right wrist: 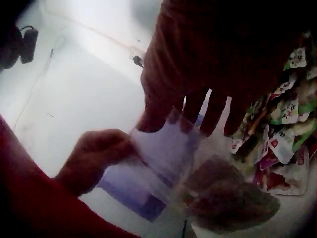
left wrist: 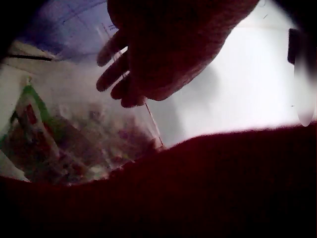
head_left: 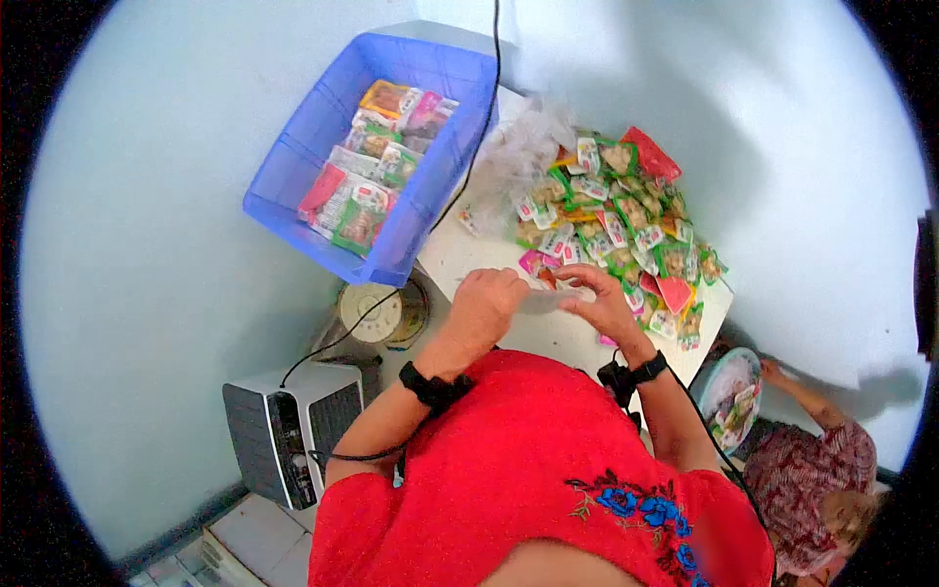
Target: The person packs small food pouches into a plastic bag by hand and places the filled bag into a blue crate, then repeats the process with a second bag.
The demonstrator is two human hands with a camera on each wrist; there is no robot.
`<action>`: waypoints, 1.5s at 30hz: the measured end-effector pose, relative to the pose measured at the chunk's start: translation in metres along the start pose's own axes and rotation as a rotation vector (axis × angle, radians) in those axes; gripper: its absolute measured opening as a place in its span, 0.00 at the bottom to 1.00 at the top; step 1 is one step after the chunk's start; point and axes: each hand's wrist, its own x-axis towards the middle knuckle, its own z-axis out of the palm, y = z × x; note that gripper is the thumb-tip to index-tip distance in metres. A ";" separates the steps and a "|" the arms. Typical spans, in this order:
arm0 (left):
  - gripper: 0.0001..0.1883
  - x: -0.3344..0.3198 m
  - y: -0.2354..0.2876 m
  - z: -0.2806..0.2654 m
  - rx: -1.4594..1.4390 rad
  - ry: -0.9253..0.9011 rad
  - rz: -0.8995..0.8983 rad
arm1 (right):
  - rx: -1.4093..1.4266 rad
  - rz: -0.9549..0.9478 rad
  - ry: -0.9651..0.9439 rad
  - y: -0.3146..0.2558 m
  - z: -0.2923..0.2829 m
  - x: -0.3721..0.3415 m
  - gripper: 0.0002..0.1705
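Above the near edge of the white table [head_left: 582, 344], both hands hold a clear plastic bag [head_left: 544, 301] stretched between them. My left hand [head_left: 486, 308] pinches one side of its edge. On the opposite side my right hand [head_left: 606, 309] grips the bag with thumb and fingers. The right wrist view shows the see-through film [right wrist: 166, 146] between the hands, with dark brownish contents [right wrist: 230, 196] lower down. A large heap of small colourful food packets [head_left: 626, 230] lies on the table just beyond the right hand.
A blue plastic crate [head_left: 284, 186] with rows of packets stands at the upper left. Crumpled clear bags [head_left: 518, 147] lie beside the heap. A black cable [head_left: 479, 147] hangs down. A white machine [head_left: 293, 421] stands lower left. Another person [head_left: 817, 470] holds a basin [head_left: 729, 367] of packets at right.
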 end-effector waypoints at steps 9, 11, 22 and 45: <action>0.09 0.031 0.043 -0.085 -0.008 0.160 0.057 | -0.168 -0.035 -0.133 -0.040 0.007 0.013 0.34; 0.09 0.034 0.040 -0.098 -0.018 0.150 0.053 | -0.167 -0.060 -0.062 -0.047 0.014 0.015 0.24; 0.03 0.039 -0.035 -0.084 -0.747 -0.098 -0.346 | 0.113 0.207 -0.299 -0.104 0.028 -0.008 0.16; 0.21 -0.009 -0.054 -0.068 -1.618 -0.517 -0.569 | 0.661 0.314 0.374 -0.081 0.056 0.028 0.17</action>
